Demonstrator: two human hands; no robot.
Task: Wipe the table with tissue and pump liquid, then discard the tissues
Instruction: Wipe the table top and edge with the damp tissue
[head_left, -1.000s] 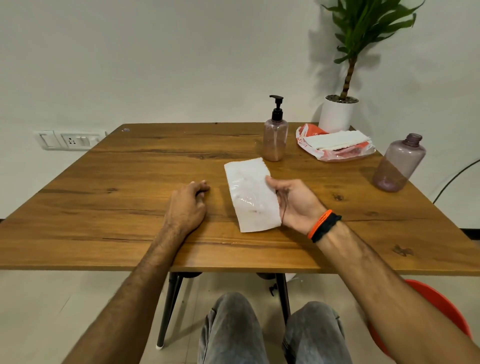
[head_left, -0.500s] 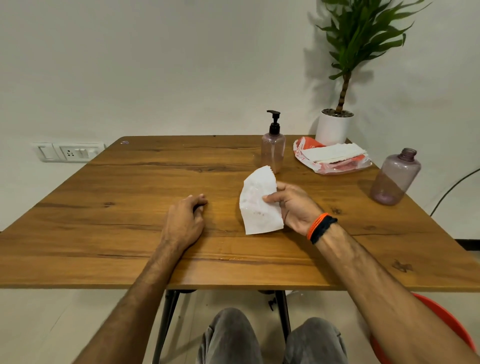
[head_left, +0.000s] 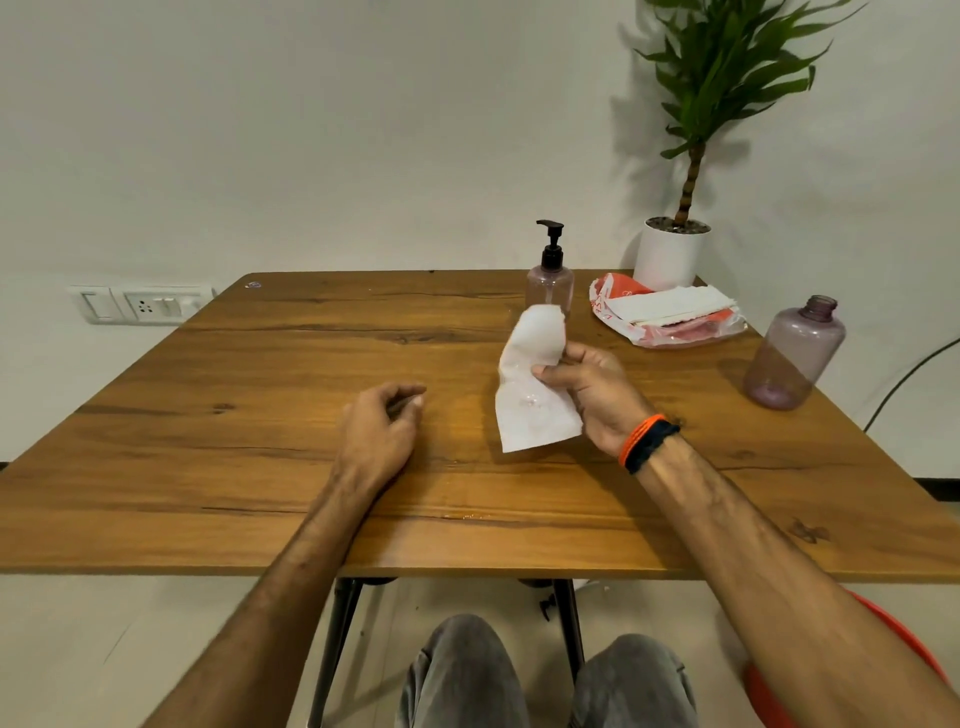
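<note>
One damp tissue (head_left: 530, 387), pinched in right hand (head_left: 597, 395) fingers (head_left: 550, 371) near the pump bottle (head_left: 549, 275), could tear (left hand (head_left: 379, 431) loosely curled, empty).

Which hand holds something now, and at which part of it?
The right hand pinches the tissue at its right edge, near mid-length. The left hand holds nothing.

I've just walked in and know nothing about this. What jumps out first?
A right hand pinches a white tissue above the middle of a wooden table, while the left hand rests idle beside it. Behind them stands a pump bottle, and a potted plant fills the far right corner.
</note>
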